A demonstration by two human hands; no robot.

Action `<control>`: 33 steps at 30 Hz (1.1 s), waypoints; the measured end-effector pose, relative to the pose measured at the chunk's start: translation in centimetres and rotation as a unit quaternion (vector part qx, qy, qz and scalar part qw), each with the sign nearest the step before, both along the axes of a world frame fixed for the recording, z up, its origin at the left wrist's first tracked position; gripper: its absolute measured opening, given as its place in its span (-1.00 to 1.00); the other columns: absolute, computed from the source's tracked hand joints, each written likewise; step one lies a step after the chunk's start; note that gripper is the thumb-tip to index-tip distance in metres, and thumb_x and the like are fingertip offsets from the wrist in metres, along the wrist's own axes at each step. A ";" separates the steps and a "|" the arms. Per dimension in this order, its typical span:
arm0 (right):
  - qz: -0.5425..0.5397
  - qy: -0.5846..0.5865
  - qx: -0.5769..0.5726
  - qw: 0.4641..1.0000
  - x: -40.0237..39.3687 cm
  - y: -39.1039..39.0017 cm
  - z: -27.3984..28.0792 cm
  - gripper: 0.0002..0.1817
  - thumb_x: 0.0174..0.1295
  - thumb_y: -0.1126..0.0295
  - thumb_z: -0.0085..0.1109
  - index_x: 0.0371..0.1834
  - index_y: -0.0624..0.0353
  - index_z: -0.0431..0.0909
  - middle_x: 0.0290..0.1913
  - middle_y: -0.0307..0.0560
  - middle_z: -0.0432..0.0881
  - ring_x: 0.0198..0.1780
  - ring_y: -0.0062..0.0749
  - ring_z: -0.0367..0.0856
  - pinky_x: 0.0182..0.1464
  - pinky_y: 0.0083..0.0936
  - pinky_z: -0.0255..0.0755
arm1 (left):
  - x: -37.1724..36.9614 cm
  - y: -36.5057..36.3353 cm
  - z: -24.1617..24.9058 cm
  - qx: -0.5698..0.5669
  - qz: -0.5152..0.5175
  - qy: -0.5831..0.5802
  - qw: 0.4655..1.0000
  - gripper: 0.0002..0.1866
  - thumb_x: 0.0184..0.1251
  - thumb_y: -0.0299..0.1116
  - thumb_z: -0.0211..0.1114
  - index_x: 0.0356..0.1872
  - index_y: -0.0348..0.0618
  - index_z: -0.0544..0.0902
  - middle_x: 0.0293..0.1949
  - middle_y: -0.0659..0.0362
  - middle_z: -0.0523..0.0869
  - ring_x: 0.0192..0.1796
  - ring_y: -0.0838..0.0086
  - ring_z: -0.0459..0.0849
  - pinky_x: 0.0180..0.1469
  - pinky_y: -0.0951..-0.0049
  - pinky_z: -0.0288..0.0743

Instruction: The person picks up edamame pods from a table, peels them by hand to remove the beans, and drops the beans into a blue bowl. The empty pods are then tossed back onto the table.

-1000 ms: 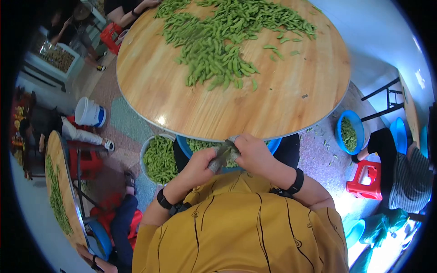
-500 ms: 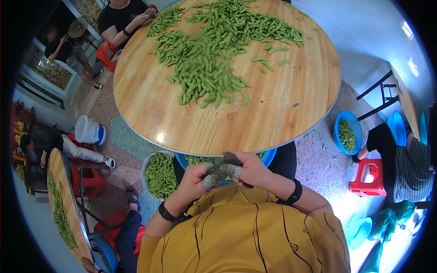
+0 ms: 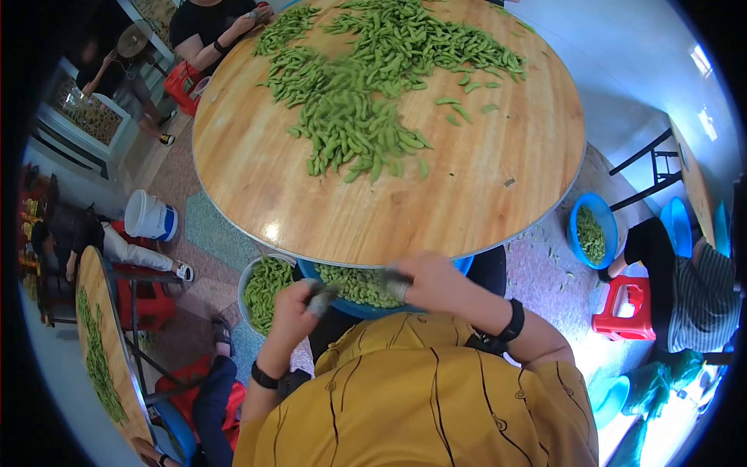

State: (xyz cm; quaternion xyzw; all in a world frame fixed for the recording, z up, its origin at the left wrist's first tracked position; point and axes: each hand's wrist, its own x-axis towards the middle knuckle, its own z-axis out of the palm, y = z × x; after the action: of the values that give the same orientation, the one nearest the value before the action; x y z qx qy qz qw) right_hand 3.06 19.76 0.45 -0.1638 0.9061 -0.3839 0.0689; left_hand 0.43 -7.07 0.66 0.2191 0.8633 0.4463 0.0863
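I noted my hands had parted since a moment before: left hand (image 3: 294,305) over the grey bucket (image 3: 250,272), right hand (image 3: 420,279) over the blue basin (image 3: 342,305) of edamame (image 3: 356,285) (grips blurred, contents undeterminable).

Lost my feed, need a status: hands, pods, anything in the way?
Left hand over grey bowl, right hand over blue basin; grip unclear. Pods piled on table. Nothing blocking.

Mustard shirt (image 3: 420,397), black wristbands (image 3: 511,321)
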 end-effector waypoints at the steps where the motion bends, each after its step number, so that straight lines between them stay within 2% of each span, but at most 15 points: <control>1: -0.059 -0.003 0.013 0.998 -1.0 0.6 0.8 -0.71 0.14 0.23 0.14 -0.18 0.19 0.58 -0.27 0.13 0.61 -0.19 0.11 0.57 -0.15 -0.18 0.46 | -0.1 -1.3 0.1 -0.001 0.002 0.000 1.000 -0.81 0.15 -0.33 0.37 -0.36 -0.25 0.63 -0.54 0.06 0.64 -0.54 0.35 0.61 -0.47 0.42 0.42; 3: -0.171 0.041 0.039 0.984 -4.3 2.5 1.3 -0.72 0.14 0.24 0.14 -0.18 0.20 0.56 -0.26 0.15 0.60 -0.18 0.09 0.57 -0.15 -0.18 0.46 | 0.1 -3.8 0.3 -0.231 0.110 0.056 0.965 -0.77 0.06 -0.31 0.42 -0.39 -0.26 0.64 -0.50 -0.06 0.63 -0.44 0.11 0.63 -0.39 0.26 0.45; 6: -0.305 0.150 0.076 0.937 -9.7 4.7 0.0 -0.71 0.12 0.31 0.15 -0.14 0.23 0.52 -0.27 0.19 0.60 -0.18 0.08 0.58 -0.17 -0.15 0.46 | -0.1 -5.9 -1.0 -0.326 0.193 0.091 0.921 -0.77 0.06 -0.28 0.41 -0.38 -0.22 0.64 -0.47 -0.07 0.62 -0.40 0.05 0.62 -0.36 0.20 0.46; 8: -0.301 0.137 0.113 0.937 -12.3 5.4 -1.3 -0.73 0.12 0.31 0.15 -0.17 0.24 0.52 -0.33 0.22 0.59 -0.22 0.11 0.59 -0.20 -0.12 0.47 | -0.6 -4.4 -0.3 -0.326 0.197 0.109 0.918 -0.79 0.10 -0.28 0.39 -0.39 -0.22 0.64 -0.49 -0.04 0.61 -0.42 0.07 0.61 -0.36 0.19 0.46; 10: -0.294 0.123 0.148 0.936 -12.8 5.0 -1.2 -0.75 0.13 0.32 0.15 -0.20 0.24 0.51 -0.39 0.24 0.59 -0.26 0.14 0.59 -0.22 -0.09 0.47 | -1.4 -0.8 1.1 -0.215 0.158 0.153 0.951 -0.80 0.15 -0.29 0.36 -0.35 -0.23 0.65 -0.47 -0.04 0.63 -0.39 0.08 0.63 -0.34 0.22 0.48; 13: -0.218 0.106 0.113 0.964 -10.4 3.4 2.8 -0.75 0.13 0.30 0.16 -0.24 0.27 0.53 -0.45 0.14 0.60 -0.38 -0.03 0.63 -0.33 -0.23 0.51 | -2.2 4.3 1.8 -0.038 0.080 0.108 0.990 -0.80 0.22 -0.31 0.31 -0.25 -0.23 0.65 -0.40 0.00 0.68 -0.36 0.19 0.68 -0.30 0.33 0.53; 14: -0.228 -0.066 0.003 0.971 -9.0 2.5 4.7 -0.75 0.14 0.30 0.17 -0.23 0.27 0.54 -0.48 0.05 0.60 -0.44 -0.19 0.62 -0.39 -0.32 0.50 | -2.5 5.8 1.5 0.028 0.048 0.076 0.996 -0.80 0.26 -0.32 0.29 -0.22 -0.24 0.64 -0.38 0.03 0.71 -0.35 0.25 0.70 -0.30 0.37 0.54; 15: -0.230 -0.237 -0.106 0.938 -7.6 1.8 5.4 -0.74 0.15 0.30 0.18 -0.22 0.27 0.55 -0.50 -0.03 0.59 -0.50 -0.35 0.60 -0.45 -0.41 0.49 | -2.7 7.4 1.0 0.130 0.037 -0.061 0.989 -0.82 0.29 -0.36 0.26 -0.20 -0.26 0.63 -0.41 0.10 0.69 -0.37 0.37 0.68 -0.33 0.45 0.52; 16: -0.228 -0.239 -0.103 0.938 -6.5 1.3 4.1 -0.74 0.15 0.30 0.18 -0.22 0.27 0.55 -0.50 -0.03 0.59 -0.50 -0.35 0.60 -0.45 -0.41 0.49 | -2.9 8.6 0.7 0.229 0.024 -0.195 0.953 -0.83 0.32 -0.40 0.23 -0.18 -0.29 0.62 -0.43 0.17 0.68 -0.38 0.50 0.66 -0.35 0.53 0.50; 18: -0.194 -0.244 -0.337 0.888 -4.8 0.7 1.2 -0.73 0.18 0.30 0.20 -0.14 0.25 0.56 -0.47 -0.15 0.58 -0.54 -0.53 0.55 -0.53 -0.53 0.43 | -3.6 9.8 1.5 0.234 0.001 -0.283 0.930 -0.84 0.34 -0.41 0.20 -0.18 -0.29 0.61 -0.41 0.18 0.69 -0.40 0.54 0.64 -0.36 0.56 0.48; 19: -0.191 -0.240 -0.353 0.884 -4.3 1.0 0.8 -0.73 0.20 0.35 0.16 -0.09 0.24 0.55 -0.42 -0.11 0.63 -0.49 -0.50 0.59 -0.46 -0.49 0.47 | -3.6 10.1 1.7 0.234 -0.026 -0.367 0.900 -0.84 0.36 -0.43 0.18 -0.17 -0.29 0.61 -0.39 0.18 0.69 -0.42 0.58 0.62 -0.38 0.60 0.47; 20: -0.193 -0.243 -0.353 0.882 -3.6 1.4 0.7 -0.73 0.20 0.35 0.16 -0.09 0.24 0.55 -0.42 -0.11 0.63 -0.49 -0.50 0.59 -0.46 -0.49 0.47 | -3.5 10.1 1.4 0.233 -0.026 -0.370 0.899 -0.84 0.36 -0.43 0.18 -0.17 -0.29 0.61 -0.39 0.18 0.69 -0.42 0.58 0.62 -0.38 0.60 0.47; 22: -0.195 -0.098 -0.261 0.940 -2.2 1.9 1.2 -0.68 0.22 0.38 0.09 0.02 0.24 0.50 -0.39 -0.10 0.64 -0.41 -0.45 0.63 -0.33 -0.47 0.51 | -3.4 10.0 0.5 0.249 0.007 -0.312 0.917 -0.85 0.37 -0.42 0.18 -0.17 -0.28 0.61 -0.41 0.20 0.69 -0.49 0.64 0.55 -0.43 0.61 0.42; 28: -0.078 -0.110 -0.194 0.972 -0.6 1.7 2.4 -0.52 0.15 0.52 -0.02 0.21 0.20 0.37 -0.32 -0.07 0.65 -0.26 -0.37 0.65 -0.16 -0.50 0.49 | -2.6 9.9 0.6 0.228 0.025 -0.282 0.932 -0.83 0.38 -0.39 0.18 -0.16 -0.25 0.63 -0.44 0.27 0.68 -0.53 0.69 0.48 -0.49 0.65 0.36; 33: -0.070 -0.137 -0.254 0.955 -0.5 1.6 1.6 -0.49 0.13 0.57 -0.06 0.23 0.20 0.37 -0.31 -0.11 0.65 -0.25 -0.46 0.63 -0.14 -0.55 0.48 | -2.5 9.3 1.0 0.182 -0.008 -0.257 0.949 -0.83 0.36 -0.39 0.20 -0.14 -0.25 0.64 -0.42 0.29 0.67 -0.49 0.71 0.48 -0.45 0.66 0.36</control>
State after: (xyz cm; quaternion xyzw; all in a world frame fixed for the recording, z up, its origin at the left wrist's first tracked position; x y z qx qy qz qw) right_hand 2.52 21.33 2.05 -0.0584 0.7699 -0.6237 0.1216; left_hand -2.09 2.20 1.64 0.1163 0.7142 0.6362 0.2677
